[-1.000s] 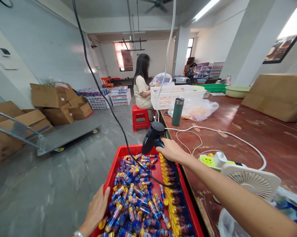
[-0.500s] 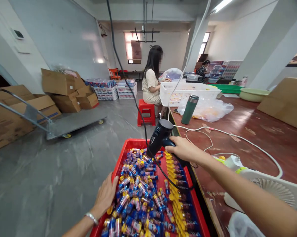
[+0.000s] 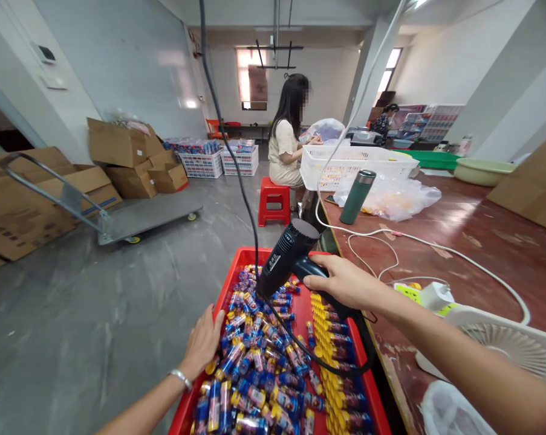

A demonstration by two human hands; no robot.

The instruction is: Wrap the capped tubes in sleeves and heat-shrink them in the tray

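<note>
My right hand [image 3: 345, 281] is wrapped around the handle of a black hair dryer [image 3: 284, 257]. The dryer's front end tilts down and left over a red tray [image 3: 246, 257]. Inside the tray, small blue tubes with yellow caps [image 3: 254, 356] lie in a jumbled heap on the left and middle. Along the right wall, more tubes lie side by side in a row, their yellow caps [image 3: 334, 362] facing left. My left hand [image 3: 203, 341], with a silver bracelet at its wrist, grips the tray's left rim. The dryer's black cord [image 3: 295, 335] loops across the tubes.
Right of the tray is a red-brown table [image 3: 476, 260] with a green flask [image 3: 357, 196], a white cable, a power strip and a white fan [image 3: 503, 344]. A co-worker [image 3: 287, 139] sits on a red stool beside a white basket [image 3: 354, 163]. A platform trolley [image 3: 150, 219] and cartons stand left.
The hair dryer has shifted left over the heap of tubes. My left hand stays on the rim. The co-worker's hands have risen slightly, and the whole view has shifted a little.
</note>
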